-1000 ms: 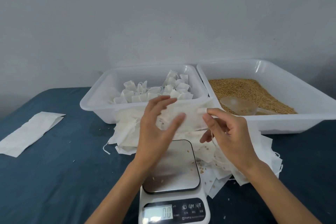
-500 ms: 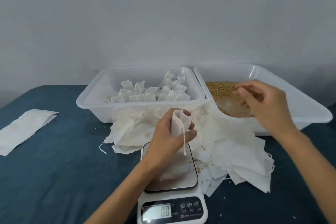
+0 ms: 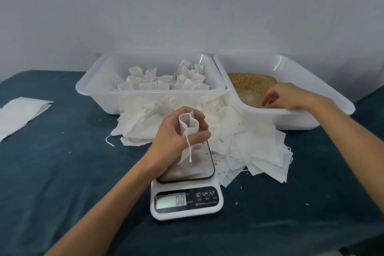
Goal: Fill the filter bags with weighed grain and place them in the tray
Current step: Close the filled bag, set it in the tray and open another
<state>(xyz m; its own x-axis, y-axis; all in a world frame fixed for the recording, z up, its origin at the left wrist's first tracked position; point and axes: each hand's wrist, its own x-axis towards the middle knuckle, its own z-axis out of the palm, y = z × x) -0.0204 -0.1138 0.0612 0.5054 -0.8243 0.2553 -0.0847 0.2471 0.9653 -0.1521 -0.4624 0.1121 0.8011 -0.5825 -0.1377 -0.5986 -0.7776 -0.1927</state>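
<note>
My left hand grips a white filter bag upright over the scale. The bag's mouth is open and its drawstring hangs down. The scale's display reads 0.0. My right hand is down inside the right tray of brown grain, its fingers curled round the handle of a clear plastic scoop that lies in the grain. The left tray holds several filled, tied filter bags.
A loose heap of empty filter bags lies between the trays and the scale, spreading right. A flat white sheet lies at the far left on the dark blue cloth. Stray grains dot the scale plate and the heap.
My right hand let go of the bag, reached right into the grain tray and dropped onto the scoop. My left hand kept the bag and turned it upright over the scale.
</note>
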